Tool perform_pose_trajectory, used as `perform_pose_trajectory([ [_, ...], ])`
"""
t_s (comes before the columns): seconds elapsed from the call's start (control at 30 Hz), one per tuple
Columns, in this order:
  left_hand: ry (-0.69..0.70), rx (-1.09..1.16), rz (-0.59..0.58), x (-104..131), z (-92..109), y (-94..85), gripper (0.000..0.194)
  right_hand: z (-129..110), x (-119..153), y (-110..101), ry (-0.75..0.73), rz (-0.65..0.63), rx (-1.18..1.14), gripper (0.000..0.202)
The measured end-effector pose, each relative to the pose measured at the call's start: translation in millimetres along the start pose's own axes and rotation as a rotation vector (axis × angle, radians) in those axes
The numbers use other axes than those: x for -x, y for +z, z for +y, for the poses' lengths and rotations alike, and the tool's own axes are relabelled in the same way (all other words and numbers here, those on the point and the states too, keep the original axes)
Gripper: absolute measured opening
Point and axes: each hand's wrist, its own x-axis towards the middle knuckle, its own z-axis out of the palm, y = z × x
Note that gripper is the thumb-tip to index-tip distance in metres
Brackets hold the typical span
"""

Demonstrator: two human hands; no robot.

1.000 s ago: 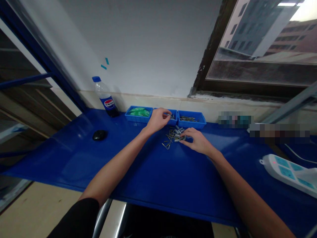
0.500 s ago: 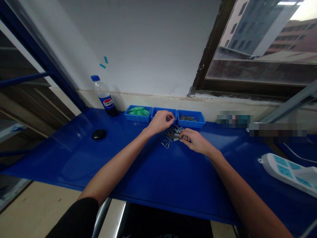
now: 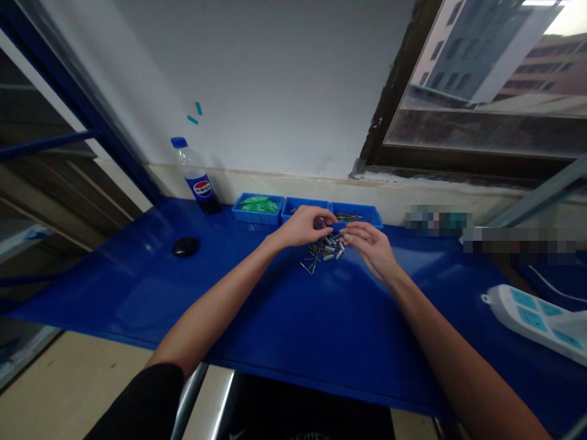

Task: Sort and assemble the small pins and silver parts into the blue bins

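My left hand (image 3: 306, 226) is over the near edge of the middle blue bin (image 3: 288, 214), thumb and fingers curled around something too small to make out. Close on its right, my right hand (image 3: 370, 245) pinches a small item that I cannot make out. Beneath and between both hands lies a pile of grey metal cylinders (image 3: 328, 256) and thin brass-coloured pins (image 3: 312, 264) on the blue table. Long thin metal pieces (image 3: 349, 217) fill part of the right blue bin (image 3: 373, 215). The left blue bin (image 3: 257, 216) holds green items (image 3: 259, 204).
A cola bottle (image 3: 202, 186) stands left of the bins by the wall. A black mouse (image 3: 184, 246) lies on the left of the table (image 3: 284, 330). At the right is a white power strip (image 3: 532, 318); blurred-out items sit behind it.
My right hand has lifted from the pile and moved up towards my left hand. My left hand has shifted slightly right, closer to it. The view has moved a little.
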Motion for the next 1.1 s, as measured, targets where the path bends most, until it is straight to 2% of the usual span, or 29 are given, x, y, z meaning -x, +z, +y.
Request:
perform_pose_trajectory([
  [0.1, 0.076, 0.052, -0.071, 1, 3, 0.9, 0.025, -4, 2, 6, 0.111, 0.001, -0.174, 0.040],
  [0.2, 0.104, 0.035, -0.075, 2, 5, 0.5, 0.019, -6, 4, 11, 0.165, -0.015, -0.241, 0.041],
  [0.4, 0.120, -0.001, -0.084, 1, 7, -2.5, 0.016, -2, 4, 12, 0.166, 0.005, -0.281, 0.045],
  [0.53, 0.080, 0.039, -0.096, 1, 9, -2.7, 0.016, 0, 3, 13, 0.142, 0.032, -0.232, 0.048],
  [0.73, -0.050, 0.199, -0.108, 1, 5, -5.8, 0.017, 6, 1, 11, 0.074, 0.038, -0.027, 0.045],
  [0.8, -0.094, 0.228, -0.098, 0, 0, -8.7, 0.019, 8, 1, 8, 0.034, 0.029, 0.110, 0.041],
  [0.87, -0.146, 0.210, -0.037, 0, -6, -12.3, 0.019, 7, 1, 3, -0.044, 0.000, 0.323, 0.033],
  [1.0, -0.304, 0.088, 0.170, 0, -20, -19.9, 0.018, -2, 6, -4, -0.273, -0.248, 0.767, 0.016],
  [1.1, -0.381, 0.015, 0.307, 1, -27, -22.9, 0.024, -6, 10, -6, -0.356, -0.410, 0.861, 0.013],
])
